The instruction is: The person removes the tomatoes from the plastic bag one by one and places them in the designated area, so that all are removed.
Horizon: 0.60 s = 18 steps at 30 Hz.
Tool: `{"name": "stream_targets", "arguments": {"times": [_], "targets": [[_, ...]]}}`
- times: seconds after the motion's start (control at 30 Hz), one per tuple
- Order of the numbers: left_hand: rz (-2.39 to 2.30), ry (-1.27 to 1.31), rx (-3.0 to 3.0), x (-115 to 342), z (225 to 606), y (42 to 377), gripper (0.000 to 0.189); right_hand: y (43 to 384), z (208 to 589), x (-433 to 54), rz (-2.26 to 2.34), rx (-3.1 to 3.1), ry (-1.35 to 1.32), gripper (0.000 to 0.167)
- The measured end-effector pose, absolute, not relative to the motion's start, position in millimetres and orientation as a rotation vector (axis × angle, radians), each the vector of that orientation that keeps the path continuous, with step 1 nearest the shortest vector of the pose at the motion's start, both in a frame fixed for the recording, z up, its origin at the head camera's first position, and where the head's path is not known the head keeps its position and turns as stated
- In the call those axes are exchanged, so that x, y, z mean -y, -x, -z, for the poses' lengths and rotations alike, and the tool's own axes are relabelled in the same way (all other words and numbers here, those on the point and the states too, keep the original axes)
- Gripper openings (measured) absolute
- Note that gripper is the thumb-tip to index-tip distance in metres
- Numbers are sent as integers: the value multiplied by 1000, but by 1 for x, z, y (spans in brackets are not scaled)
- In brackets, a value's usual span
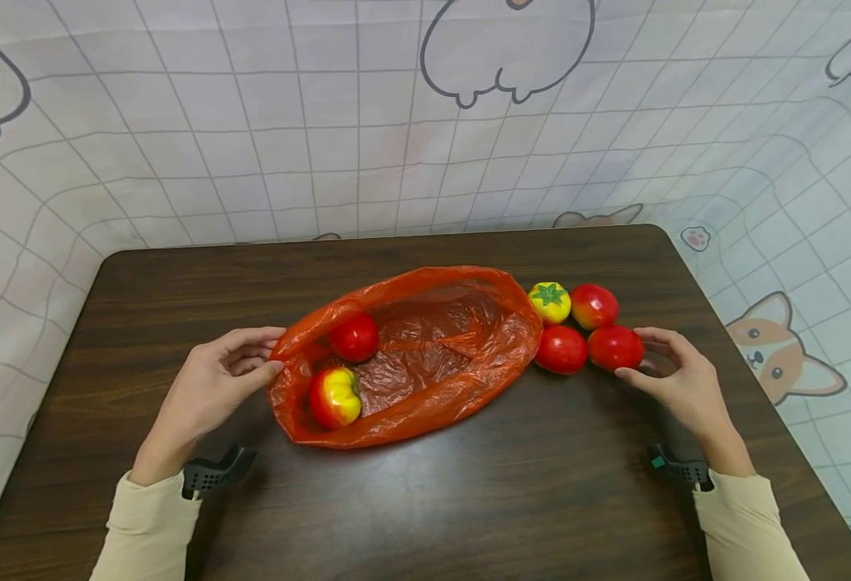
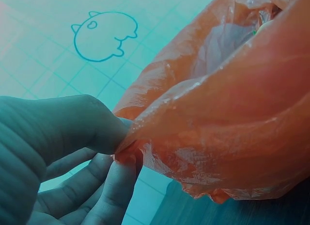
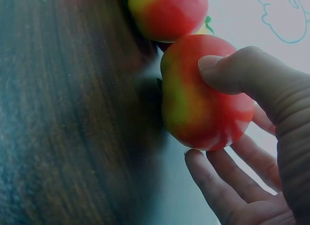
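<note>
A red plastic bag (image 1: pixel 425 415) lies on the table with its mouth spread wide. Inside its left half are a red tomato (image 1: pixel 354 336) and a red-and-yellow tomato (image 1: pixel 335 397). Thumb and forefinger of my left hand (image 1: pixel 216 386) pinch the bag's left rim; the left wrist view shows the film (image 2: pixel 208 138) bunched between the fingertips. At the right, my right hand (image 1: pixel 680 379) holds a red tomato (image 1: pixel 616 348), its thumb across the skin and fingertips on the opposite side. In the right wrist view this tomato (image 3: pixel 203 109) shows a yellow-green patch.
Next to the held one, beside the bag's right end, sit a red tomato (image 1: pixel 561 350), another red one (image 1: pixel 595 307) and a yellow one (image 1: pixel 550 303) with a green leafy top. The dark wooden table (image 1: pixel 425 508) meets a white grid-patterned cloth (image 1: pixel 367 161) behind.
</note>
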<state>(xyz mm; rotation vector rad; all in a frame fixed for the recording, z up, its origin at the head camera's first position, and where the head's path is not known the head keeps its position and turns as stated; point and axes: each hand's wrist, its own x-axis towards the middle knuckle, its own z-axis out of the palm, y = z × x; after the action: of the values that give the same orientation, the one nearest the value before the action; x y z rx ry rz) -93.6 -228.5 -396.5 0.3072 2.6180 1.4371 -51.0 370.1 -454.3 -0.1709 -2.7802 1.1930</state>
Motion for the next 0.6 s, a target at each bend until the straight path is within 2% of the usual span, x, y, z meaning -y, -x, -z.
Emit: {"name": "stream_targets", "arguments": {"times": [0.6], "targets": [[-1446,-315,-2607,228,395,93,43,50,453,-376,-1222,2767,187,67]]}}
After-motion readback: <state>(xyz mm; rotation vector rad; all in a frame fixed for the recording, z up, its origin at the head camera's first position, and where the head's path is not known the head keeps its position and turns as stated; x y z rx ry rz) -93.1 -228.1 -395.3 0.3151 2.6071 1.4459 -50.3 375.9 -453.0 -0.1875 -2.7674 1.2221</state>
